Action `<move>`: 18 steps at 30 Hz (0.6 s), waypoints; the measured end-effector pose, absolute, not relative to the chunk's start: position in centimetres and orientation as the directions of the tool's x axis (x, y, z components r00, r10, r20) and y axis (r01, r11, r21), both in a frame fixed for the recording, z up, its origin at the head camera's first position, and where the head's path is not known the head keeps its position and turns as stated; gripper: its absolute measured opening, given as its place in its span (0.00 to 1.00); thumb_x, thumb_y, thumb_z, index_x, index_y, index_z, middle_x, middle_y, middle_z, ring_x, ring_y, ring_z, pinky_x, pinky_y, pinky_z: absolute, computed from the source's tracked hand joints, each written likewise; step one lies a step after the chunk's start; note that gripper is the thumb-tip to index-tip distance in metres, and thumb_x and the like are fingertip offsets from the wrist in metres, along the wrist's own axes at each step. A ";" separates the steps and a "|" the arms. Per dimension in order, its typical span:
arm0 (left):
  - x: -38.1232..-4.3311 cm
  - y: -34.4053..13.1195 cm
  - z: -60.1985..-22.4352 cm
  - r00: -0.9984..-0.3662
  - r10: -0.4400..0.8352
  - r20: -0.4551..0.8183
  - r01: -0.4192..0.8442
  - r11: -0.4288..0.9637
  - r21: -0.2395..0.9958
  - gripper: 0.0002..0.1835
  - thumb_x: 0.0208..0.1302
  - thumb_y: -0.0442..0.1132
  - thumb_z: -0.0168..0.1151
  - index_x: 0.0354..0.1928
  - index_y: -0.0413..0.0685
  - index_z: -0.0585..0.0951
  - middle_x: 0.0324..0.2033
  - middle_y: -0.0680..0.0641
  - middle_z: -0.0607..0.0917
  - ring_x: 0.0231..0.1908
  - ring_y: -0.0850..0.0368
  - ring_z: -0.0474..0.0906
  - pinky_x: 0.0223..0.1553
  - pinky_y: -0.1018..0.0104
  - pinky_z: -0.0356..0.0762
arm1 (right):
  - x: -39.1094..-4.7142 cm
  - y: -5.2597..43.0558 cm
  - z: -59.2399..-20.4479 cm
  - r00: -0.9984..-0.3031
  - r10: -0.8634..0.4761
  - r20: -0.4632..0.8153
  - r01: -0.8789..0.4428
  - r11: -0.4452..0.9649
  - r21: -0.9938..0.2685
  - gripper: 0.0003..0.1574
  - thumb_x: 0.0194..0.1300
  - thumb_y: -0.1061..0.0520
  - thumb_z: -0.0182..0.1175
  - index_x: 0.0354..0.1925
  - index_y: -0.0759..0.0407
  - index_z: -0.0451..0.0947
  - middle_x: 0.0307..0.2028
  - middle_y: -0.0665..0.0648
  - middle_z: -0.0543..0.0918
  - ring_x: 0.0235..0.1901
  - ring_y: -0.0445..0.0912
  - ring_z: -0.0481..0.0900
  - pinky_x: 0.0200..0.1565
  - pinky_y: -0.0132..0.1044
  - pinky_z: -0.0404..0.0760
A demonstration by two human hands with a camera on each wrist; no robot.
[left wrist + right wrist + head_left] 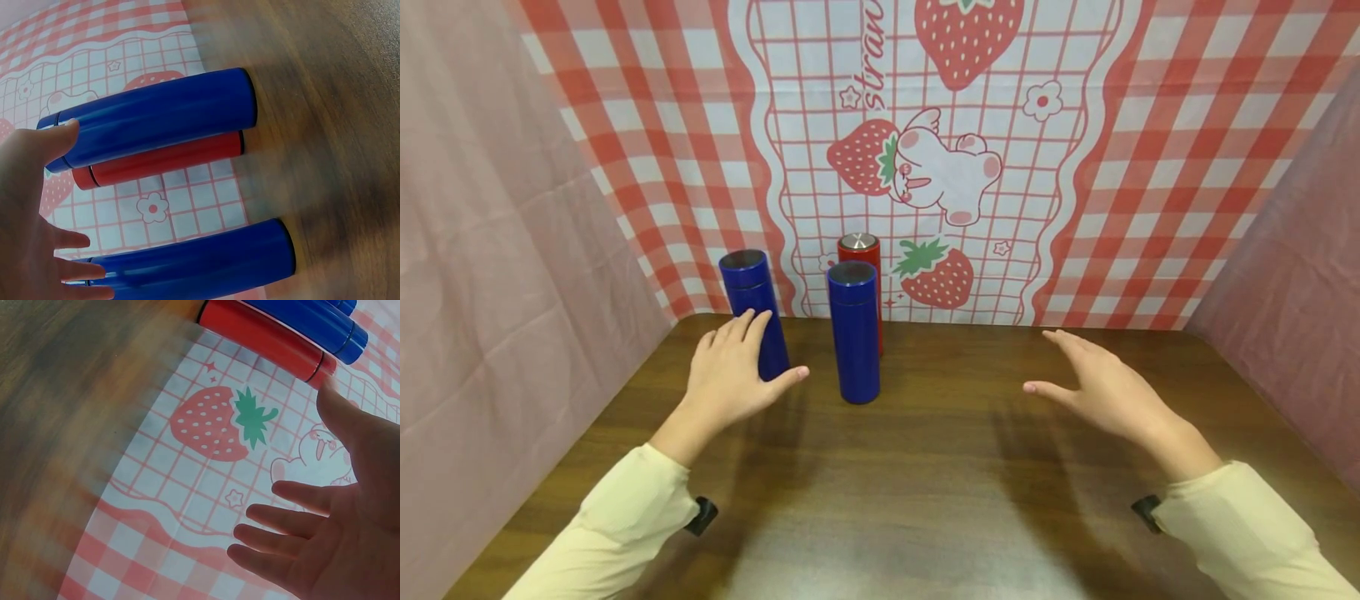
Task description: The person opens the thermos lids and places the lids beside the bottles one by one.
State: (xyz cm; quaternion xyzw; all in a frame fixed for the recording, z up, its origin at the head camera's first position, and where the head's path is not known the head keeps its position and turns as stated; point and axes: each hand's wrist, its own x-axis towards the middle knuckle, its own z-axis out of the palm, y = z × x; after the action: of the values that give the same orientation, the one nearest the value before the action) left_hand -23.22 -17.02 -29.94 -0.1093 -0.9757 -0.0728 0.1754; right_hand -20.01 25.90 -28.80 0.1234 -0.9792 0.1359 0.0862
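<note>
Two blue thermos bottles stand upright on the wooden table. The left blue thermos [752, 287] is partly covered in the head view by my left hand [730, 367], whose fingers are extended and thumb spread, holding nothing. To its right is the second blue thermos [855, 342], just beyond my left thumb tip. A red thermos [860, 243] with a silvery lid stands close behind that one, mostly hidden; in the left wrist view the red thermos [165, 159] shows beside it. Over the table's right side, my right hand [1108, 387] hovers with fingers spread, apart from all the bottles.
The wooden table [917, 483] reaches back to a red-and-white checked cloth [1210, 150] with strawberry prints, hung behind the bottles. Pink fabric walls [512, 250] close off the left and right sides. A small dark device [702, 516] sits at each wrist.
</note>
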 end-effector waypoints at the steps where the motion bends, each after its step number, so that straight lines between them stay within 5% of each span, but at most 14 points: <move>1: -23.2 -17.0 -29.9 -0.912 0.180 0.367 0.234 0.966 0.107 0.53 0.54 0.73 0.55 0.71 0.42 0.60 0.69 0.33 0.64 0.67 0.35 0.62 0.64 0.37 0.60 | -20.0 25.9 -28.8 -0.954 -0.218 0.207 -0.266 0.932 -0.244 0.57 0.58 0.28 0.59 0.69 0.65 0.59 0.67 0.71 0.66 0.66 0.67 0.63 0.63 0.64 0.64; 18: -24.6 -17.1 -29.8 -0.787 0.017 0.617 0.228 0.937 0.265 0.49 0.54 0.64 0.62 0.71 0.44 0.59 0.69 0.33 0.64 0.66 0.33 0.62 0.59 0.35 0.62 | -20.3 25.7 -28.8 -0.933 -0.226 0.280 -0.297 0.923 -0.244 0.45 0.60 0.36 0.62 0.62 0.67 0.69 0.60 0.71 0.75 0.61 0.66 0.71 0.59 0.62 0.70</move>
State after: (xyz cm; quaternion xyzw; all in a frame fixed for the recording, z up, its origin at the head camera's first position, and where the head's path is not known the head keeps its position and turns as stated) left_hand -24.63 -17.14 -29.79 -0.0657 -0.9307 -0.1648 0.3199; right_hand -20.32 25.66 -28.80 0.1343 -0.9728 0.1424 0.1240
